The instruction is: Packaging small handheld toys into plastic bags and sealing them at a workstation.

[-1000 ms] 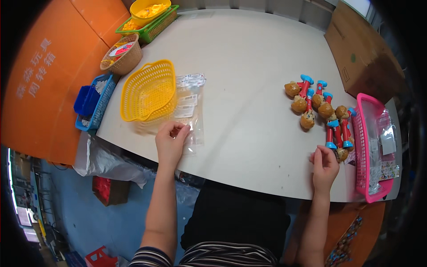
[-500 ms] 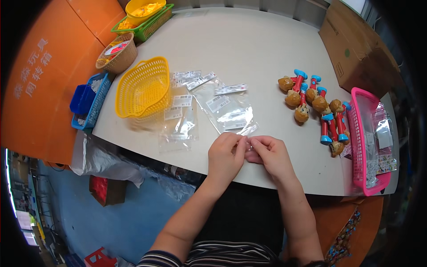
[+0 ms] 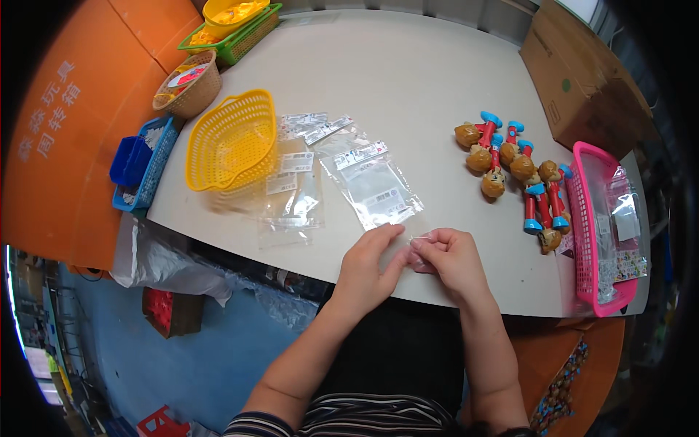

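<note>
Both hands, left hand (image 3: 368, 264) and right hand (image 3: 450, 256), pinched a clear plastic bag (image 3: 421, 241) at the table's (image 3: 408, 80) near edge. The yellow basket (image 3: 229, 140) sat empty; the pink basket (image 3: 603, 227) held packets, hard to make out.

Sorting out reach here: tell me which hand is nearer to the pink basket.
Right. The right hand sits at the table's near edge, closer to the pink basket on its right; the left hand lies beyond it, farther from the basket.
</note>
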Demonstrator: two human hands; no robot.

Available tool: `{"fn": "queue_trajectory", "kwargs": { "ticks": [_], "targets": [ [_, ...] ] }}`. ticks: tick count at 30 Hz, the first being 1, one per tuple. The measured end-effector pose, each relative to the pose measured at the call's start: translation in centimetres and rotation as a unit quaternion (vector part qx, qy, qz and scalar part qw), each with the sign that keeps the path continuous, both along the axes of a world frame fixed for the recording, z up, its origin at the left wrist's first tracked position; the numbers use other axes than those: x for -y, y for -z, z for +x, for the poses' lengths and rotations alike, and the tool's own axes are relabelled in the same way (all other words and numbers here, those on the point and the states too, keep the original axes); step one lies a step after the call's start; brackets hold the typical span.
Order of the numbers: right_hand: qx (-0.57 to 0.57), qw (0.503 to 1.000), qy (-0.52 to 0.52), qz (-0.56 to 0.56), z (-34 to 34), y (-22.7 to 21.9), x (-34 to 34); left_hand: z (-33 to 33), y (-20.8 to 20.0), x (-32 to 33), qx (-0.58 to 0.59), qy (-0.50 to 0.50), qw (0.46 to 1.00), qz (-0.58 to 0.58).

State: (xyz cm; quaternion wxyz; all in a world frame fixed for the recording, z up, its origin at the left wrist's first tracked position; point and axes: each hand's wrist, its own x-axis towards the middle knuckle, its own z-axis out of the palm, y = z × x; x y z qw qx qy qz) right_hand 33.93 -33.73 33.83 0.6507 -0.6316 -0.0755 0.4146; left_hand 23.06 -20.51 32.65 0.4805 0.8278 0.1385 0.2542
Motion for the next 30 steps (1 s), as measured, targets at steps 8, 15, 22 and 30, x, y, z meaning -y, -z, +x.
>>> {"fn": "queue_trajectory", "kwargs": {
  "ticks": [8, 15, 22, 30],
  "targets": [
    [0.133, 0.987, -0.016, -0.088, -0.3, -0.9, 0.5, -0.3, 0.1, 0.6, -0.028, 0.012, 0.999, 0.037],
    [0.477, 0.876, 0.047, 0.053, -4.4, -11.0, 5.0, 0.9, 1.3, 1.5, 0.034, -0.015, 0.980, 0.195],
    [0.043, 0.770, -0.248, 0.587, -3.0, -17.6, 4.4, 2.4, 1.6, 2.1, 0.047, -0.029, 0.972, 0.229],
    [-0.049, 0.801, -0.176, 0.570, -5.2, -17.1, 5.9, 2.2, 1.9, 2.2, 0.035, -0.036, 0.974, 0.220]
  ]
}}
